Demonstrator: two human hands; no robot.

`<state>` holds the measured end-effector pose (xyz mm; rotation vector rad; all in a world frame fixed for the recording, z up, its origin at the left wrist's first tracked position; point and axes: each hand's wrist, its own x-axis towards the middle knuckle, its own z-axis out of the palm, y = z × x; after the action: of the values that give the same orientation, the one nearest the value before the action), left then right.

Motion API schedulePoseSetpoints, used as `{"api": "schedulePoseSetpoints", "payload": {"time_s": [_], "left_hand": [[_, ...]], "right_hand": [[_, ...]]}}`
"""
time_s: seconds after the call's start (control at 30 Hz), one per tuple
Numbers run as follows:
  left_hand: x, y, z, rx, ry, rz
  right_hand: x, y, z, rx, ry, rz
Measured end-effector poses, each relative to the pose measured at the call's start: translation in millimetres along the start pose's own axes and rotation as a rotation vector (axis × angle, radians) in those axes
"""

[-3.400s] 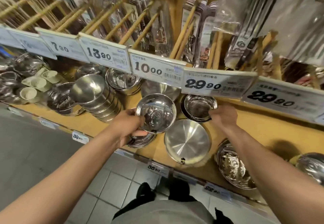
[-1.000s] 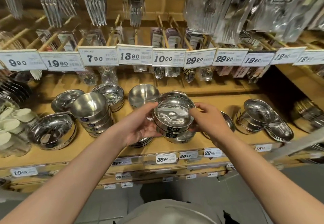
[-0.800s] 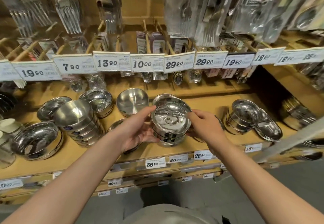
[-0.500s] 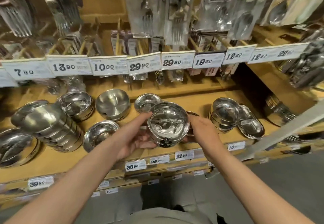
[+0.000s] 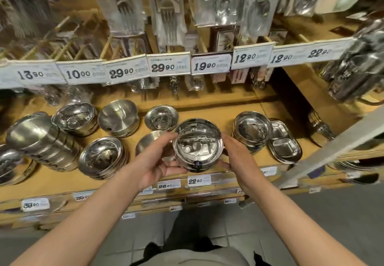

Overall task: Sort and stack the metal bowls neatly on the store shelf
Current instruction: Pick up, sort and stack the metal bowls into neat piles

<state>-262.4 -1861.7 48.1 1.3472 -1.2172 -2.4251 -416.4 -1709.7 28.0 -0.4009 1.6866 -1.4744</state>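
Small stack of shiny round metal bowls held above front edge of wooden store shelf, clamped between left hand and right hand. Stack best kept level, lowered slowly, rims lined up.

Both hands have lifted the bowl stack off the shelf, carrying it rightward
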Motion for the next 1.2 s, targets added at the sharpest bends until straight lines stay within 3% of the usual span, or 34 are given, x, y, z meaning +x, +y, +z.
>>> {"api": "schedulePoseSetpoints", "payload": {"time_s": [0.27,0.53,0.8,1.2], "left_hand": [[5,8,30,0.056,-0.031,-0.005],[32,42,64,0.338,-0.091,0.129],[50,52,122,0.412,-0.139,0.186],[96,16,180,0.36,0.06,0.248]], "right_hand": [[4,-23,-24,-0.047,0.048,0.009],[5,-51,-45,-0.01,0.219,-0.028],[15,-71,-89,-0.006,0.308,-0.067],[67,-50,-149,-0.074,0.245,-0.035]]}}
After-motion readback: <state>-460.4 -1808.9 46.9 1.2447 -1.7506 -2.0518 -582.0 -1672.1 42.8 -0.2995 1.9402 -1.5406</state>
